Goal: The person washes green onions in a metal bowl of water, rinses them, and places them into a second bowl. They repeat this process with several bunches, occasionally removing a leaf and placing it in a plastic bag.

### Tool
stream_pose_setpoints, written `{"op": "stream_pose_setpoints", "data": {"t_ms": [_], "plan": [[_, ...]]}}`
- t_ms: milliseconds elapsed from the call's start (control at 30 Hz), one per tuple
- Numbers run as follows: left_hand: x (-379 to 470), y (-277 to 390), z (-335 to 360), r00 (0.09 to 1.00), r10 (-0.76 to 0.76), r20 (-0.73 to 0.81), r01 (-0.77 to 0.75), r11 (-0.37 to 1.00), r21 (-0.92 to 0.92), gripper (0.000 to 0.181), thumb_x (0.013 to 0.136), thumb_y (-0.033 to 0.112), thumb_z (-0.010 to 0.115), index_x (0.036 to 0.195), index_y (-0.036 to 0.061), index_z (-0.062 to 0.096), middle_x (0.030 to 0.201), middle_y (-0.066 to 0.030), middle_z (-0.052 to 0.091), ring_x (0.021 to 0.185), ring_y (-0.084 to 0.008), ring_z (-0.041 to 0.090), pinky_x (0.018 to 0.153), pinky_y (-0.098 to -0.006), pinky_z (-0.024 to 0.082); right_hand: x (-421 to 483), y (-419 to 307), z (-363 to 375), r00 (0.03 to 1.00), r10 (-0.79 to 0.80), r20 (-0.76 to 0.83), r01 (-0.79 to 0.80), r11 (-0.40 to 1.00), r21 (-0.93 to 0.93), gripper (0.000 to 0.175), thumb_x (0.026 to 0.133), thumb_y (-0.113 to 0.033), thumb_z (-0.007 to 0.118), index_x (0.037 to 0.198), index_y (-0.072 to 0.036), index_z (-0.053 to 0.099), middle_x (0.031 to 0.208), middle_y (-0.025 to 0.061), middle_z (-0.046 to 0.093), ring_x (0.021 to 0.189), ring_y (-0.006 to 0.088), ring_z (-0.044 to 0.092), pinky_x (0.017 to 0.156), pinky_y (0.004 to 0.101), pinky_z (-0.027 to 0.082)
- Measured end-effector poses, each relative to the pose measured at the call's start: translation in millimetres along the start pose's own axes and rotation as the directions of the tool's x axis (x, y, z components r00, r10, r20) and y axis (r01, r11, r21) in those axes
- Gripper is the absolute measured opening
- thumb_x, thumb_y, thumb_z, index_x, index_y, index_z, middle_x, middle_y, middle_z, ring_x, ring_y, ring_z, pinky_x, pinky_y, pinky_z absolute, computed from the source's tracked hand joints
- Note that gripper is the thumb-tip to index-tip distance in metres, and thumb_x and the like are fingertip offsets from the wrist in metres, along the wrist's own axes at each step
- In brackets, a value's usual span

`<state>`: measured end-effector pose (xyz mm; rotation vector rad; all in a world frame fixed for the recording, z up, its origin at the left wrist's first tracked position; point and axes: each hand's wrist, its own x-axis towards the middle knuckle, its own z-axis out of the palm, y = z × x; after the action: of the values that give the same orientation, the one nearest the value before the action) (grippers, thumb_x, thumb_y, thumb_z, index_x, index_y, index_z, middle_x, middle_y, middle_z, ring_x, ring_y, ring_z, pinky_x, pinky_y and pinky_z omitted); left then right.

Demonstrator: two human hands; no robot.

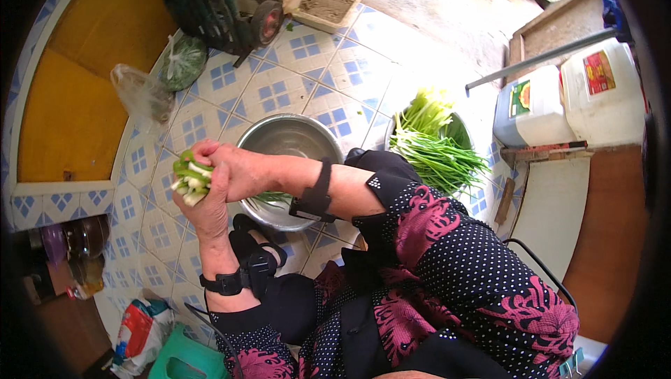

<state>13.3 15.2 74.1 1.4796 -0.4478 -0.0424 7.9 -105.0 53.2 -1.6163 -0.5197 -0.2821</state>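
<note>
Both my hands are pressed together around a small bunch of white-and-green vegetable stems (192, 177), possibly scallions, to the left of a steel basin (293, 132). My left hand (207, 216) cups the bunch from below. Over it, my right hand (238, 169) closes from the basin side, so part of the bunch is hidden. Some thin green leaves (270, 197) show inside the basin, partly covered by my right forearm. A second container at the right holds long green scallions (437, 161) and paler yellow-green leafy stalks (427, 111).
A hand truck (209, 12) and a tray of soil (327, 4) stand at the back. Plastic bags (141, 96) lie by the yellow cabinet door (89, 85). White jugs (534, 106) sit at the right. A green plastic stool (188, 355) is at lower left.
</note>
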Motion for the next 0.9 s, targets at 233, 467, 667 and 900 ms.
{"op": "stream_pose_setpoints", "data": {"t_ms": [233,467,667,900], "plan": [[3.4,-0.7,5.0,0.999,-0.019,0.046,0.019,1.000,-0.002,0.049,0.072,0.012,0.077,0.114,0.0018,0.053,0.113,-0.0115,0.060,0.106,-0.0189,0.055,0.097,-0.0331,0.041,-5.8,-1.2,-7.3,0.999,0.049,-0.020,-0.049,0.999,0.002,0.028,0.067,-0.014,0.067,0.089,-0.004,0.053,0.078,0.0171,0.061,0.079,0.0392,0.061,0.070,0.0407,0.049],[12.6,19.6,12.1,0.998,0.009,0.054,0.002,0.980,-0.198,0.135,0.042,0.066,0.084,0.146,0.0048,0.024,0.123,-0.0167,0.055,0.117,-0.0246,0.052,0.100,-0.0361,0.041,-6.4,-27.9,-19.2,0.958,0.277,0.072,-0.280,0.960,0.029,0.037,0.069,-0.016,0.069,0.102,-0.004,0.059,0.090,0.0208,0.066,0.088,0.0403,0.063,0.075,0.0437,0.050],[16.1,18.0,-4.0,0.988,-0.041,0.149,0.071,0.977,-0.200,0.148,0.033,0.085,0.068,0.148,0.0043,0.021,0.126,-0.0182,0.055,0.115,-0.0257,0.055,0.101,-0.0384,0.045,-9.1,-11.5,-17.2,0.931,0.328,0.157,-0.315,0.943,-0.105,0.042,0.071,-0.015,0.066,0.110,-0.007,0.054,0.092,0.0214,0.066,0.090,0.0400,0.063,0.077,0.0443,0.050],[10.7,-8.1,0.0,0.925,0.060,0.374,0.125,0.884,-0.451,0.097,0.055,0.049,0.088,0.130,-0.0001,0.051,0.112,-0.0106,0.064,0.103,-0.0173,0.061,0.091,-0.0314,0.049,-30.0,4.2,-23.4,0.952,0.299,0.074,-0.297,0.954,-0.038,0.039,0.077,-0.013,0.070,0.113,-0.004,0.058,0.107,0.0096,0.064,0.098,0.0205,0.061,0.084,0.0328,0.049]]}}
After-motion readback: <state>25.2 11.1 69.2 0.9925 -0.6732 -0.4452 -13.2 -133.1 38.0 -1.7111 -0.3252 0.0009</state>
